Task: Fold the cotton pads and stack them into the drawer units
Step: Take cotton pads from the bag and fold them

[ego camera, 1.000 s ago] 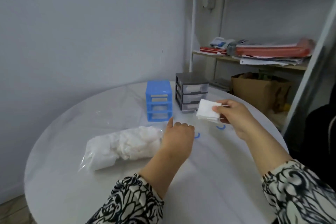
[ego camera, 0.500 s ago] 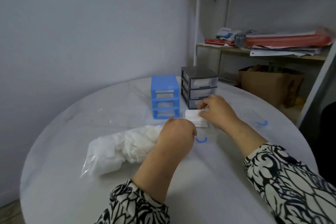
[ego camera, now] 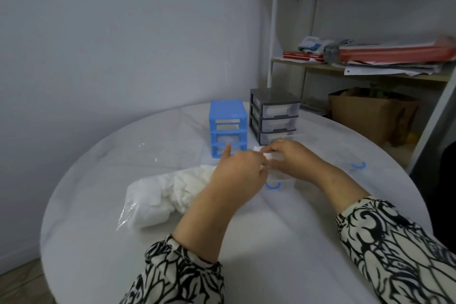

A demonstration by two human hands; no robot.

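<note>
Fingertips of both hands — left hand point(ego camera: 237, 173), right hand point(ego camera: 293, 158) — are pinched on a cotton pad point(ego camera: 272, 156) at frame centre, before the grey drawer unit point(ego camera: 274, 116); uneven pinching could skew the fold.

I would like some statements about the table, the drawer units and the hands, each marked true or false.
1. The blue drawer unit stands left of the grey drawer unit. True.
2. Both hands meet at a white cotton pad. True: the left hand and the right hand touch it.
3. The bag of cotton pads lies right of the right hand. False: it lies left of the left hand.
4. The grey unit has five drawers. False: three show.
5. The table is square. False: its edge is round.
</note>
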